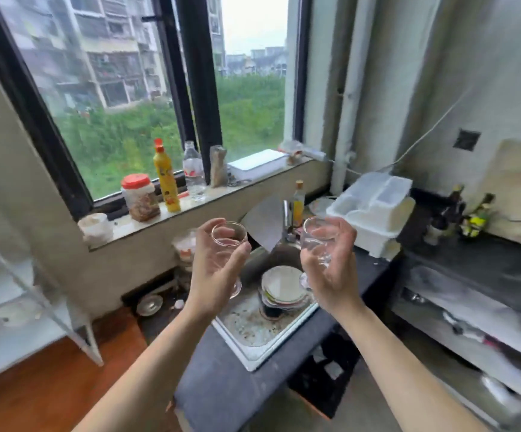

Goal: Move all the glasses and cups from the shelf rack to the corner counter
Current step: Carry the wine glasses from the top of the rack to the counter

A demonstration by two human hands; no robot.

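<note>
Glasses fill both hands above the sink (254, 344), which serves here as the landmark for everything else. The left hand (214, 269) is wrapped around a clear glass (228, 244), thumb on the near side and fingers curled round the far side, so the rim stands free above the fingers and the thick base shows below the palm; this glass hangs over the sink's left edge. The right hand (334, 263) grips a second clear glass (317, 244) in the same way, fingers closed around its wall, its rim tipped slightly toward the left and its foot peeking out under the palm, over the sink's right half. Both glasses are held up in the air, apart from each other, touching nothing but the hands. Down in the sink, between and below the two hands, sits a stack of plates (282, 288) on a dark cup. Behind the sink stands the tap (287, 222), and beyond that the window sill carries a yellow bottle (166, 179), a red-lidded jar (140, 198) and a clear water bottle (194, 173). To the right of the sink, on the dark counter (471, 269), a white plastic container (374, 210) sits in the corner. Left of the sink, at the edge of view, stands a white shelf rack (19, 294), blurred.
</note>
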